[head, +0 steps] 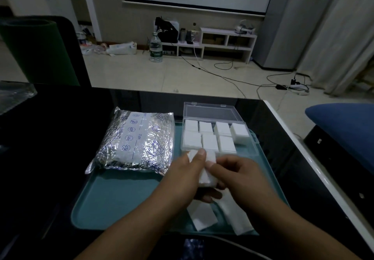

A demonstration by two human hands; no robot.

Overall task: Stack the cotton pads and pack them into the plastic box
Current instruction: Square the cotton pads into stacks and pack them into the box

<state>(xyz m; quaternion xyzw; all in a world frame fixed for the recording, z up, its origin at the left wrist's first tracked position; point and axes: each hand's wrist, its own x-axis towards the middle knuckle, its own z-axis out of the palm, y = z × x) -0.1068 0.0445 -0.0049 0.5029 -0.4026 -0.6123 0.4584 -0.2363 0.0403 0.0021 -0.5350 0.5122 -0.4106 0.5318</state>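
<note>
Hands: left hand [187, 173] and right hand [237, 175] pinch a cotton pad stack [206, 171], fingers clamped to square its edges.
Plastic box [212, 136]: open, nearly full (one gap remains).

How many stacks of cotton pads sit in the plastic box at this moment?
7 stacks in the plastic box: four along the back row, three in the front row. The front right slot looks unfilled.

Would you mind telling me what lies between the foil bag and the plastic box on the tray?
In the head view, only a bare strip of the teal tray separates the foil bag from the plastic box.
</note>
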